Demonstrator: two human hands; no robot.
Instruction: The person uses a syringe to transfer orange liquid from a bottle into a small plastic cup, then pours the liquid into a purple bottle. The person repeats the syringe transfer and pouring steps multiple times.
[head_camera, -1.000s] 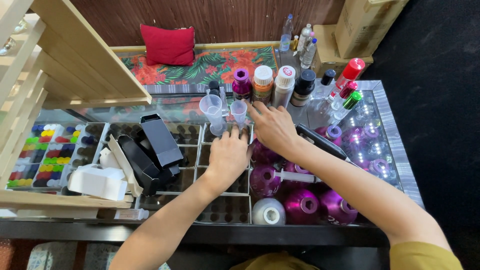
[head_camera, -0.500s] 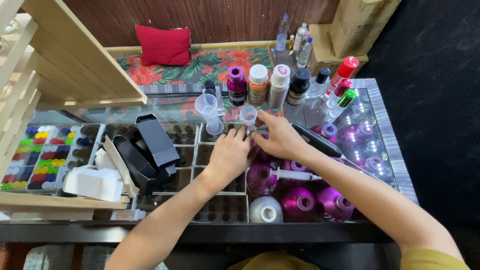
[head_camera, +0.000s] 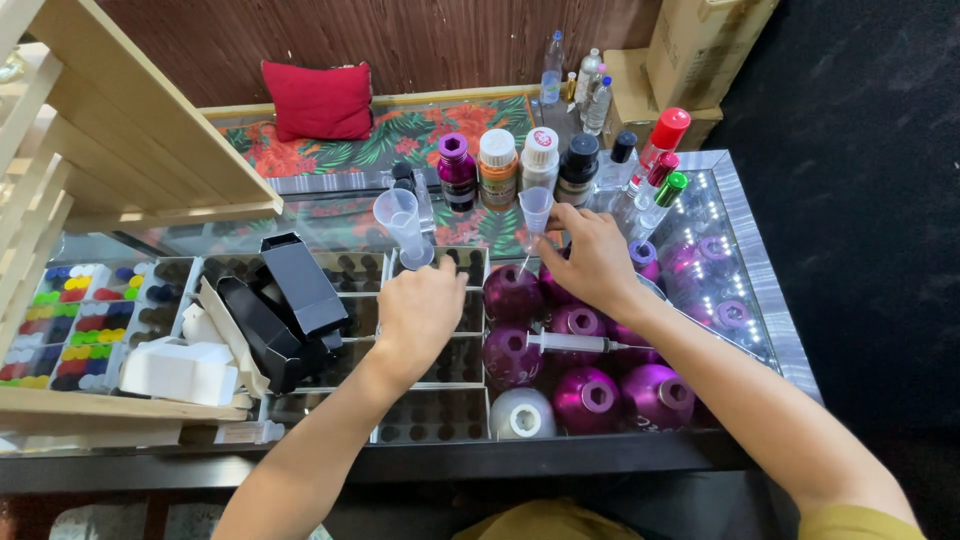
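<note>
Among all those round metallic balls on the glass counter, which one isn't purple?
The white ball, at the front of the cluster nearest the person. The others around it, like the purple ball just beside it, are shiny magenta-purple; it alone is plain white.

We rest our left hand (head_camera: 420, 310) on the glass surface (head_camera: 740, 250), just below a clear measuring cup (head_camera: 403, 222). Our right hand (head_camera: 590, 262) pinches a second clear cup (head_camera: 535, 208). Just under that grip lie a syringe (head_camera: 570, 343) and purple round bottles (head_camera: 585, 400).
</note>
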